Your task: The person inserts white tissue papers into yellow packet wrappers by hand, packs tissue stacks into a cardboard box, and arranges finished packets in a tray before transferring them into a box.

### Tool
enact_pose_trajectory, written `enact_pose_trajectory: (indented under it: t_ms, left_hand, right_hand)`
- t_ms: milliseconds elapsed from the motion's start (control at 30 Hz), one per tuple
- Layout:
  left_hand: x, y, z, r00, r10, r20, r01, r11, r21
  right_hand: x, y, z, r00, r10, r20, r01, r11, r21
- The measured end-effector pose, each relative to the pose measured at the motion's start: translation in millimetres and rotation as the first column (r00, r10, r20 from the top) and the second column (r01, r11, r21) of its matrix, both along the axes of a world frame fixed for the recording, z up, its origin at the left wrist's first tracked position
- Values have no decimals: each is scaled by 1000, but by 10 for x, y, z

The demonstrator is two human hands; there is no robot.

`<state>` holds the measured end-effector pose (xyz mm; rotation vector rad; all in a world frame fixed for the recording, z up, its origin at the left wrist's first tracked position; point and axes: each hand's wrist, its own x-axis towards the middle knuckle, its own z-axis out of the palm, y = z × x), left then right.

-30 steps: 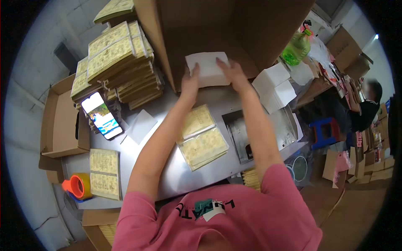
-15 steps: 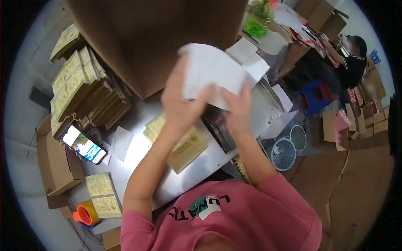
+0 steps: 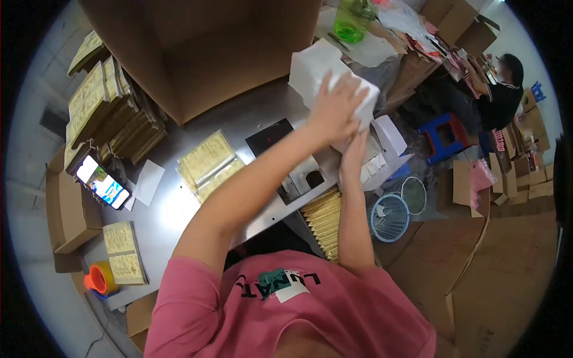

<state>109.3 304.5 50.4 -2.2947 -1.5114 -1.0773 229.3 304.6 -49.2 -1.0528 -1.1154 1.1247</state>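
Note:
A stack of white paper sheets (image 3: 316, 68) lies at the far right of the metal table, next to the large carton. My left hand (image 3: 337, 110) reaches across and rests on the stack with its fingers spread. Just below it, my right hand (image 3: 353, 156) touches the near edge of the sheets with fingers stretched out, its fingertips partly hidden. Left of my forearms lies a yellow patterned booklet (image 3: 206, 156) with a clear strip across it. A black flat piece (image 3: 268, 137) shows beyond my left forearm.
A large open carton (image 3: 233, 95) stands at the back, beside stacked yellow bundles (image 3: 95, 101). A lit phone (image 3: 102, 182) and tape roll (image 3: 102, 278) are at left. A green bottle (image 3: 352, 21), blue basket (image 3: 389, 219) and stool (image 3: 444, 137) are right; a person (image 3: 501, 95) sits beyond.
The white sheets, held up between both hands before, have moved right and down onto the stack's place. My left hand has spread over them; my right has dropped to their near edge.

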Motion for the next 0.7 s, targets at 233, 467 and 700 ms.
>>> enact_pose_trajectory:
  t_ms: [233, 467, 700]
  left_hand:
    - [43, -67, 35, 992, 17, -128, -37, 988, -152]
    - [-442, -519, 171, 989, 135, -55, -140, 986, -94]
    - [-1664, -1754, -498, 799, 593, -103, -596, 757, -269]
  right_hand:
    - [530, -70, 722, 838, -313, 448, 33, 847, 530]
    - [261, 160, 1220, 568, -379, 731, -445, 605, 660]
    - [175, 63, 891, 578, -524, 626, -217, 641, 736]
